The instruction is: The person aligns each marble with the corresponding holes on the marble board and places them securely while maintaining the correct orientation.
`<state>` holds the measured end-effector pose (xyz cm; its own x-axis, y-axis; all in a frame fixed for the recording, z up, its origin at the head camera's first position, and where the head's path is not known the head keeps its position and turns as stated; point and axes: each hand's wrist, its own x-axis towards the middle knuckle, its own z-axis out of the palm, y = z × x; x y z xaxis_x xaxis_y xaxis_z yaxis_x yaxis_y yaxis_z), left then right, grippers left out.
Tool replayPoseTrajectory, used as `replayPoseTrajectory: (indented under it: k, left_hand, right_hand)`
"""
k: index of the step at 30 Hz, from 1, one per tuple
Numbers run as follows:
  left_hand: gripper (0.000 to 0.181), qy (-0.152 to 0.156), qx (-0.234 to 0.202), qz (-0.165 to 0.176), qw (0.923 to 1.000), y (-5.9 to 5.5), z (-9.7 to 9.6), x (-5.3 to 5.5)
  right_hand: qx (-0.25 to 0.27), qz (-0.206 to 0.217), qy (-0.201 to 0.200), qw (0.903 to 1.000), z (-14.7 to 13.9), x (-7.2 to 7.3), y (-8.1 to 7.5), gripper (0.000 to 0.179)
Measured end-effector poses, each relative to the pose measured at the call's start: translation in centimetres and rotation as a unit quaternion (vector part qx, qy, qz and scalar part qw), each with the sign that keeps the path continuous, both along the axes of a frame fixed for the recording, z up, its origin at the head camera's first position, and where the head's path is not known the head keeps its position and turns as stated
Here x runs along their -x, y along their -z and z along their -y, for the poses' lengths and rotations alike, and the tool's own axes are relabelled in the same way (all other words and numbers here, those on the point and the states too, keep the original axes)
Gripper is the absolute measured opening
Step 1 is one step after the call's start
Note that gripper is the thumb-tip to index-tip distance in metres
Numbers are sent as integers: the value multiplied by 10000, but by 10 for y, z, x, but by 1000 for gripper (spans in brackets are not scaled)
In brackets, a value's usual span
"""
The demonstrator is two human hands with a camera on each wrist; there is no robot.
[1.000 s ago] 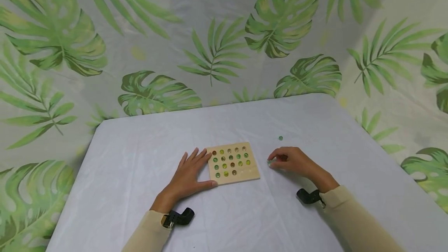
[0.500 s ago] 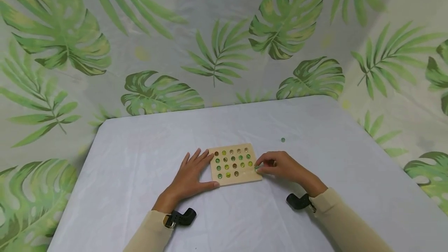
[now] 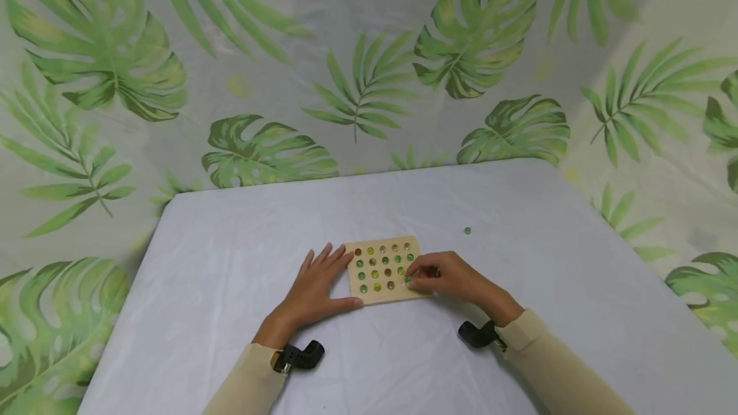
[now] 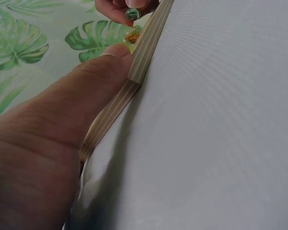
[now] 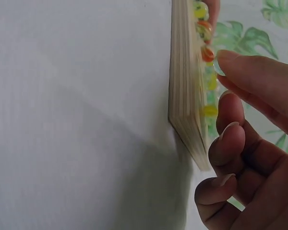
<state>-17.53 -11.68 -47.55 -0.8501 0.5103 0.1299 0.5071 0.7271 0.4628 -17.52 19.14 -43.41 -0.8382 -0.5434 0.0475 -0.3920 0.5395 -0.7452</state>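
Observation:
A light wooden board (image 3: 369, 296) with rows of round hollows lies on the table, most hollows filled with glass marbles in green, yellow, brown and clear. My left hand (image 3: 314, 287) rests at the board's left side, fingers spread, its thumb on the near left corner. Between thumb and forefinger my right hand (image 3: 441, 276) pinches a green marble (image 4: 133, 14) close over the front row, right of a brownish marble (image 3: 391, 285). In the right wrist view the other fingers (image 5: 226, 143) curl beside the board's edge.
One loose green marble (image 3: 467, 230) lies on the white tablecloth (image 3: 259, 229) beyond the right hand. A leaf-patterned cloth (image 3: 369, 82) hangs behind and to the sides of the table. Each wrist wears a black camera (image 3: 478, 334).
My right hand has carried the green marble leftward from the tablecloth to over the board's front row. The left hand stays at the board, and the head view has shifted slightly.

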Motion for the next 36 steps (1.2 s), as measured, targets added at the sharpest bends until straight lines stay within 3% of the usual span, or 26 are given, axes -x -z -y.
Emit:
replayPoseTrajectory:
  k: [23, 36]
  left_hand:
    - [97, 32, 35, -8, 10000, 1, 0, 2]
    - [97, 8, 11, 25, 10000, 2, 0, 2]
  right_hand:
    - [-96, 70, 70, 9999, 6, 4, 9, 15]
    - [-140, 29, -88, 9999, -2, 7, 3, 14]
